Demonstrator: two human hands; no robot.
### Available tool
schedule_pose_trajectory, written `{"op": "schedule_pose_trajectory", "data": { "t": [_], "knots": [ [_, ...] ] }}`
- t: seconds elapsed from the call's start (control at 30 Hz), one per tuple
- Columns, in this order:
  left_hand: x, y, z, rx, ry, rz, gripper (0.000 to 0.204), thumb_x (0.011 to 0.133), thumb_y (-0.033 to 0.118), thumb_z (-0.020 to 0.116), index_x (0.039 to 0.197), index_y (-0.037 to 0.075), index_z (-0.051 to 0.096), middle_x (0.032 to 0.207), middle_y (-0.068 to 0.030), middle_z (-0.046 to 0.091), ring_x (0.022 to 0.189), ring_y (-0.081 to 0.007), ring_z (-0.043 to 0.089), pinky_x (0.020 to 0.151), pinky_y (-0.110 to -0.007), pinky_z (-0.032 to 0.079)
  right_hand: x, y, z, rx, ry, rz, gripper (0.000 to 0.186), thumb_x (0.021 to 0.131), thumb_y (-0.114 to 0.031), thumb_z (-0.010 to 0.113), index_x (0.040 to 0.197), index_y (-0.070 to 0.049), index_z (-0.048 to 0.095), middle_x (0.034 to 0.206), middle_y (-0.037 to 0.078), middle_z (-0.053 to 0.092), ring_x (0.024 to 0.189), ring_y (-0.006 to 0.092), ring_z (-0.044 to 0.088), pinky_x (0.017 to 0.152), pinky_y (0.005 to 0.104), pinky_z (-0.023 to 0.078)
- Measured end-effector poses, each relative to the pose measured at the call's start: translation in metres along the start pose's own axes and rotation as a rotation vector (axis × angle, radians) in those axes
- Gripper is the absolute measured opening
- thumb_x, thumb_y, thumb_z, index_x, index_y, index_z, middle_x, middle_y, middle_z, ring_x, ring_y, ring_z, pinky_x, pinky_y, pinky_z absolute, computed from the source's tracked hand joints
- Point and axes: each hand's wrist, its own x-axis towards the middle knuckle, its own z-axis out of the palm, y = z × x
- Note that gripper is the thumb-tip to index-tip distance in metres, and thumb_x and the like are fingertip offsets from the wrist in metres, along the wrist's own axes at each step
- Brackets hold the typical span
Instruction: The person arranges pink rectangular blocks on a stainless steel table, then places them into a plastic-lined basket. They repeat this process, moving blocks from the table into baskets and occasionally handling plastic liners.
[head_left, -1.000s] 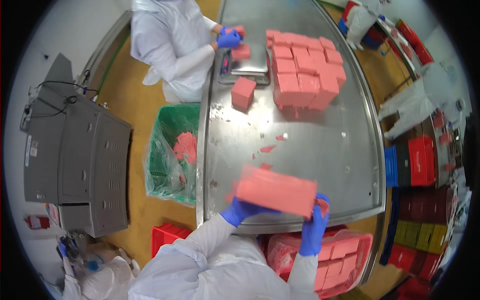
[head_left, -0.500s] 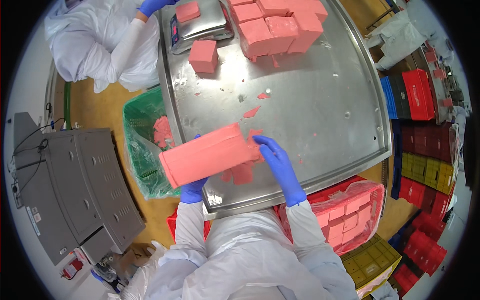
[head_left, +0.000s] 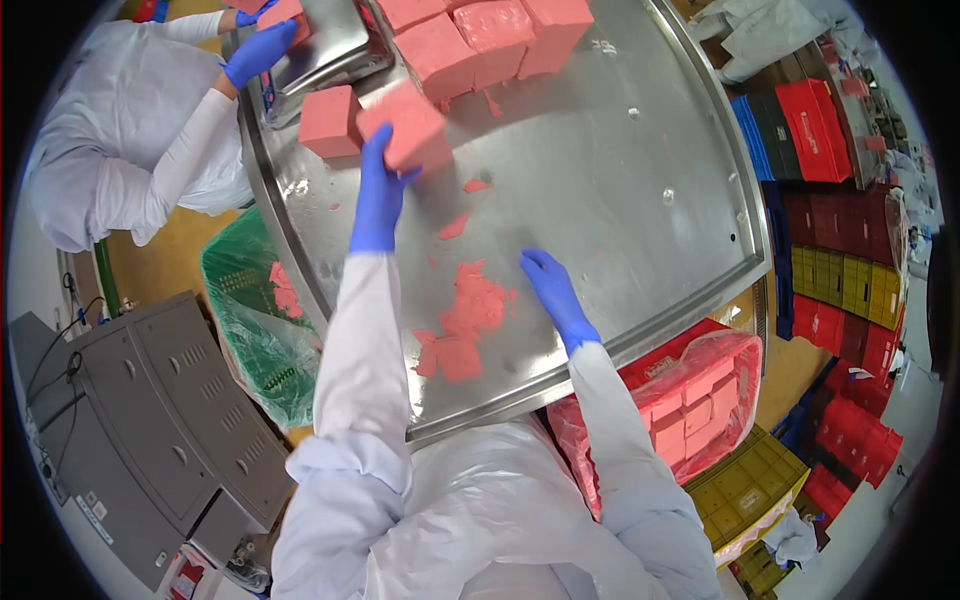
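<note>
At the far left of the steel table, my blue-gloved left hand (head_left: pixel 378 200) is closed on a smooth pink block (head_left: pixel 405 128). That block is slightly blurred and stands close beside another pink block (head_left: pixel 330 122). Whether its underside rests on the tabletop, I cannot tell. My blue-gloved right hand (head_left: pixel 556 300) is over the table's near part, fingers stretched out and nothing in them. To its left lies a heap of flat pink scraps (head_left: pixel 472 305). Smaller pink bits (head_left: pixel 454 226) are scattered between the heap and the held block.
Pink blocks (head_left: pixel 470 45) are stacked at the table's far side, beside a scale (head_left: pixel 330 45). A co-worker's gloved hand (head_left: pixel 258 55) holds a pink piece there. A green lined crate (head_left: pixel 262 310) stands left; a red lined crate (head_left: pixel 700 400) of blocks sits at near right.
My left hand has carried the block from the near side to the far left. My right hand has come away from the scraps. The co-worker now grips a pink piece by the scale.
</note>
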Motion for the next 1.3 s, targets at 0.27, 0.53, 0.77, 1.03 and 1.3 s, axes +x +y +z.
{"op": "schedule_pose_trajectory", "data": {
  "t": [0.27,0.53,0.77,1.03,1.3],
  "knots": [
    [-0.010,-0.008,0.006,0.059,-0.061,0.021,0.068,0.092,0.053,0.047,0.143,0.011,0.030,0.143,-0.0132,0.037,0.131,-0.0313,0.039,0.100,-0.054,0.040,-0.199,0.027,-0.073,0.261,0.270,0.060,0.021,0.095,-0.007,0.052,0.112,0.000,0.063,0.108,0.006,0.062,0.105,0.0134,0.056,0.093,0.0263,0.042],
    [-0.203,-0.176,0.052,0.330,-0.109,-0.114,0.043,0.094,0.021,0.052,0.133,0.005,0.044,0.125,-0.0083,0.051,0.115,-0.0189,0.049,0.097,-0.035,0.041,-0.318,0.190,-0.152,0.694,1.322,0.253,0.017,0.093,-0.013,0.054,0.108,-0.011,0.060,0.101,0.002,0.058,0.092,0.0120,0.055,0.081,0.0265,0.045],
    [-0.408,-0.251,0.191,1.012,-1.558,0.032,0.042,0.074,0.018,0.069,0.113,0.007,0.058,0.112,-0.0131,0.056,0.114,-0.0312,0.050,0.096,-0.043,0.041,-0.309,0.296,-0.140,1.558,0.248,0.229,0.040,0.093,-0.036,0.040,0.119,-0.010,0.057,0.128,0.018,0.053,0.113,0.0298,0.056,0.094,0.0449,0.047],
    [-0.436,-0.313,0.192,1.697,-1.190,1.043,0.030,0.079,0.022,0.055,0.106,0.009,0.062,0.121,-0.0129,0.054,0.120,-0.0323,0.047,0.099,-0.045,0.039,-0.279,0.300,-0.122,1.441,0.246,0.409,0.041,0.093,-0.037,0.040,0.119,-0.010,0.057,0.127,0.017,0.054,0.112,0.0289,0.056,0.093,0.0436,0.047],
    [-0.455,-0.352,0.131,1.628,-1.135,0.307,0.042,0.083,0.020,0.051,0.120,0.001,0.049,0.123,-0.0147,0.052,0.121,-0.0302,0.049,0.096,-0.038,0.043,-0.269,0.299,-0.109,1.423,0.160,0.444,0.041,0.093,-0.038,0.041,0.119,-0.009,0.056,0.126,0.016,0.054,0.110,0.0280,0.056,0.093,0.0424,0.047]
  ]
}}
